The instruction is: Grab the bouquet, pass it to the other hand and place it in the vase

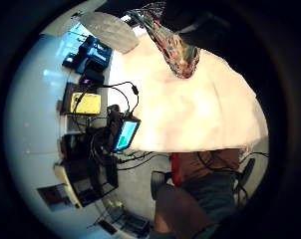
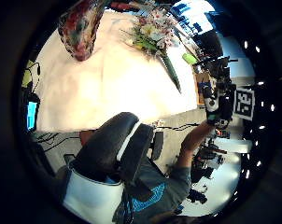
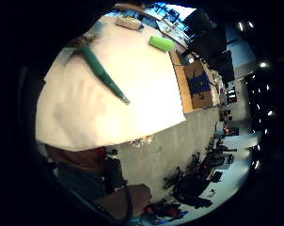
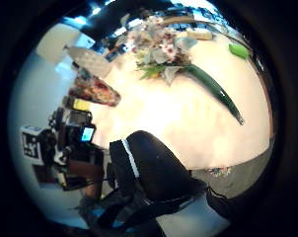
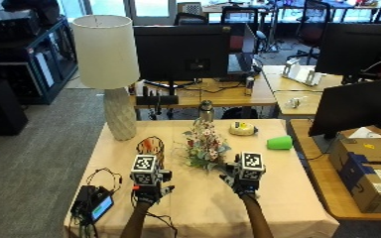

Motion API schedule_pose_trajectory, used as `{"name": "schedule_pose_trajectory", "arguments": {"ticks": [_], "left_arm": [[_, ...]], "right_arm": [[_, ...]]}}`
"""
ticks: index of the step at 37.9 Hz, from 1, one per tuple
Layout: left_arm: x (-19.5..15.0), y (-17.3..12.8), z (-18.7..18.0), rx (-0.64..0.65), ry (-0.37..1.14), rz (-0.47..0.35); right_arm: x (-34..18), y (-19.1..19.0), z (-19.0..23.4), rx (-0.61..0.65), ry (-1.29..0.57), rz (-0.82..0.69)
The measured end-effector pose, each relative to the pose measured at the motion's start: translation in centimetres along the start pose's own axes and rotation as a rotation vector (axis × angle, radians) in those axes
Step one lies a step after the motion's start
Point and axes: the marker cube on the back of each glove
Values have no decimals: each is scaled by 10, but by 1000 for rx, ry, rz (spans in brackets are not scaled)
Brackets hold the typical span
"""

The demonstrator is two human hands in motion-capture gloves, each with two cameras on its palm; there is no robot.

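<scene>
The bouquet (image 5: 205,144) of pale and pink flowers lies on the cream tablecloth near the table's middle, its green wrapped stem (image 4: 215,91) pointing toward the front right. The bouquet (image 2: 155,32) and its stem (image 3: 102,73) show on the cloth in both hands' palm views too. A multicoloured vase (image 5: 150,145) stands left of the flowers, also seen as the vase (image 1: 175,47) from the left palm. My right hand (image 5: 243,182) hovers just in front of the stem end, fingers relaxed, holding nothing. My left hand (image 5: 148,191) hovers in front of the vase, empty, fingers spread.
A white lamp (image 5: 108,74) stands at the table's back left. A green cup (image 5: 280,143), a yellow object (image 5: 242,129) and a bottle (image 5: 206,111) sit toward the back right. A small screen device (image 5: 95,203) with cables lies at the front left corner.
</scene>
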Motion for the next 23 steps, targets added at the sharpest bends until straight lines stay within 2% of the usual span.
{"name": "schedule_pose_trajectory", "arguments": {"ticks": [7,14,16,20,23], "left_arm": [[2,-11,11,-4,13,25],[3,-12,17,-27,26,8],[4,-8,16,-36,30,0],[4,-13,18,-16,31,10],[2,-19,23,-7,33,23]], "right_arm": [[43,-28,38,-30,-45,55],[77,-54,91,-71,-87,93],[82,-55,102,-93,-98,102],[75,-34,88,-119,-134,101],[76,-33,96,-123,-153,86]]}}
